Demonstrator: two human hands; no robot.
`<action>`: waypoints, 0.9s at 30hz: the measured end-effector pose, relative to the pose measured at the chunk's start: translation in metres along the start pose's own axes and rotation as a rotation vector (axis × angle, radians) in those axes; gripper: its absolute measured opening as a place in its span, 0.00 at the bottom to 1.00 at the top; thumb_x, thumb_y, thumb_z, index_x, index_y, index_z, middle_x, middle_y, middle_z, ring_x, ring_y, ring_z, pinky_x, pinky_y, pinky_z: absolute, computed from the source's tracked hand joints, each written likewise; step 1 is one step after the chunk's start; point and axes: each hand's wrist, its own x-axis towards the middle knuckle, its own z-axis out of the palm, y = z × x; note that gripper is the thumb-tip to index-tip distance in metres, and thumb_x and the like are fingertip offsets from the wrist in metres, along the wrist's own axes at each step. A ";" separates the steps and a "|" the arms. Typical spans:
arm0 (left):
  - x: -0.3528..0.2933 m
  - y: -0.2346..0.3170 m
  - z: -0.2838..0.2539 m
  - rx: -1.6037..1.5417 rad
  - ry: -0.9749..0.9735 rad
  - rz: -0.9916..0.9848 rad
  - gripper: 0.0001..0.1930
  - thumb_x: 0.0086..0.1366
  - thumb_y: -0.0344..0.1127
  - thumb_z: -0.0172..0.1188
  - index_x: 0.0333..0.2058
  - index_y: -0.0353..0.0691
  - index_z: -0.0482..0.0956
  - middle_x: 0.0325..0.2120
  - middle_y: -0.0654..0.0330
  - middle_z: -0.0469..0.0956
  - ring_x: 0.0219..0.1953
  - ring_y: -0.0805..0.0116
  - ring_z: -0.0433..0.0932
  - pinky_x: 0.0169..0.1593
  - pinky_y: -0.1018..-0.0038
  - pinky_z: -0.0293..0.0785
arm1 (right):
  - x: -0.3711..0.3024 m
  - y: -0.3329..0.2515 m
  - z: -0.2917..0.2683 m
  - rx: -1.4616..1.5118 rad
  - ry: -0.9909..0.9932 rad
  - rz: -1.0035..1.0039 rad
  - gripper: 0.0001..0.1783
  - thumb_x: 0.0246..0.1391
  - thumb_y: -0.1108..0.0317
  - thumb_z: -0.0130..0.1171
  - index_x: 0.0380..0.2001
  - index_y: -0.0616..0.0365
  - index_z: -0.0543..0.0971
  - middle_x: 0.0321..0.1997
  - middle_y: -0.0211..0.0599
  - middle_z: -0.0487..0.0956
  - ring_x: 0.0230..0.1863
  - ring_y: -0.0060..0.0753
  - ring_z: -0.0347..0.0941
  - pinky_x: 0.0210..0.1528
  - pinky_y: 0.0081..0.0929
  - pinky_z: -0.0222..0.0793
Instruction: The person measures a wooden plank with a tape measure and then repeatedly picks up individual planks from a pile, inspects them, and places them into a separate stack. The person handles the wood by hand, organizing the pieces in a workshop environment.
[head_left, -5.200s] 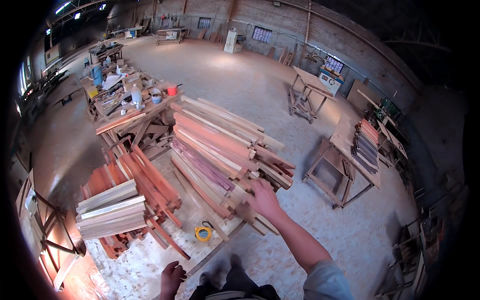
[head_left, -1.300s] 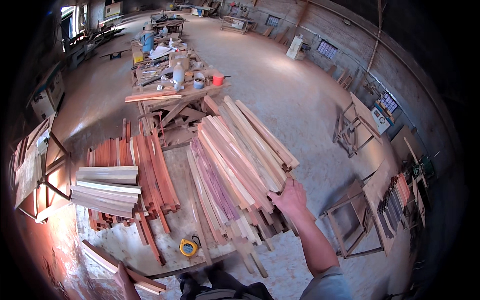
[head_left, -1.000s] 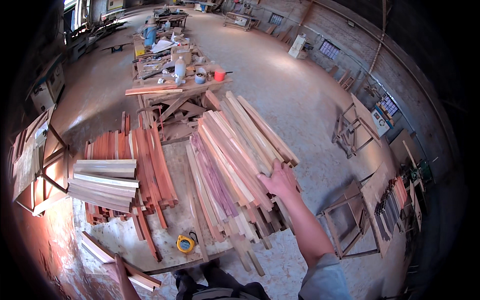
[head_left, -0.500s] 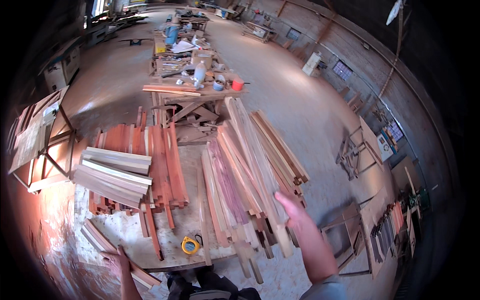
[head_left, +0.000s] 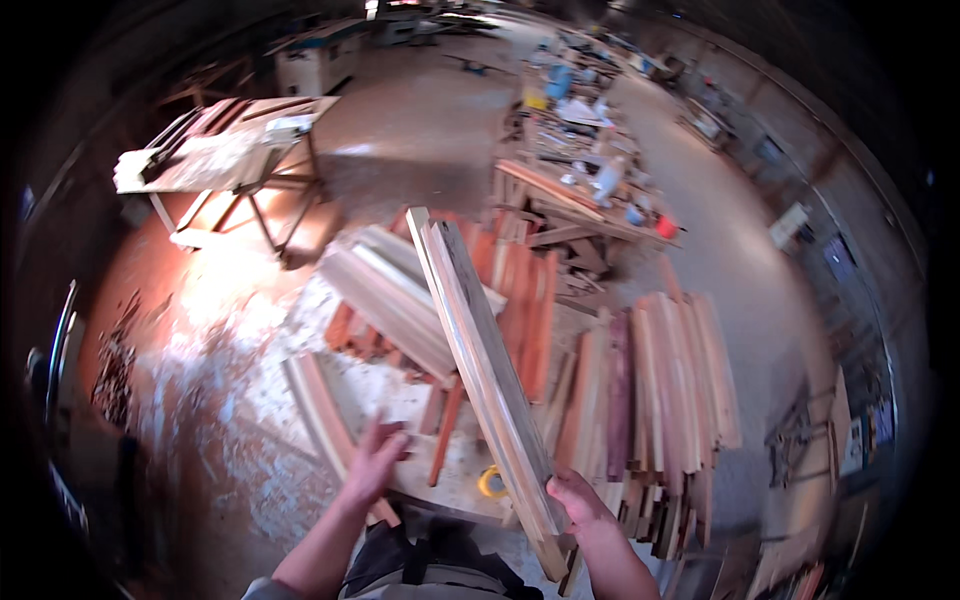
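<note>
My right hand [head_left: 578, 502] grips a few long pale wooden strips [head_left: 482, 375] near their lower end. The strips slant up and away to the left, raised over the table. My left hand [head_left: 376, 455] is off to their left with its fingers apart, holding nothing. Just beside and under it lies a small set of wooden strips [head_left: 322, 405] on the table's left edge. A stack of pale strips [head_left: 385, 285] rests across reddish boards [head_left: 540, 330], partly hidden behind the held strips. Part of a yellow tape measure [head_left: 491, 482] shows next to them.
Many loose strips [head_left: 680, 375] lie side by side along the table's right. A cluttered bench [head_left: 590, 140] with bottles and tins stretches away behind. Far left stands a trestle table [head_left: 225, 160] with boards. Wood shavings [head_left: 210, 400] cover the floor at left.
My view has turned left. My right hand has lifted several strips off the right-hand pile and swung them leftward. My left hand has let go of the strips at the table's left edge.
</note>
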 end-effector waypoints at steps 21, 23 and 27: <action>-0.025 -0.039 -0.046 -0.952 -0.152 -0.150 0.35 0.56 0.54 0.68 0.59 0.49 0.65 0.57 0.56 0.68 0.60 0.51 0.67 0.60 0.46 0.66 | 0.064 0.021 0.159 -1.487 -0.119 -0.239 0.26 0.48 0.61 0.66 0.47 0.65 0.75 0.45 0.50 0.74 0.47 0.51 0.73 0.51 0.37 0.69; -0.023 -0.046 -0.048 -0.944 -0.156 -0.164 0.35 0.56 0.54 0.67 0.58 0.49 0.66 0.58 0.57 0.68 0.61 0.51 0.67 0.59 0.46 0.67 | 0.070 0.030 0.158 -1.460 -0.106 -0.212 0.24 0.48 0.61 0.66 0.45 0.66 0.76 0.42 0.50 0.74 0.44 0.52 0.73 0.49 0.38 0.69; -0.020 -0.063 -0.057 -0.891 -0.143 -0.179 0.32 0.58 0.50 0.67 0.56 0.45 0.66 0.53 0.60 0.73 0.57 0.58 0.71 0.59 0.52 0.69 | 0.080 0.030 0.150 -1.390 -0.123 -0.098 0.25 0.50 0.58 0.62 0.46 0.65 0.75 0.48 0.52 0.74 0.51 0.53 0.72 0.51 0.39 0.69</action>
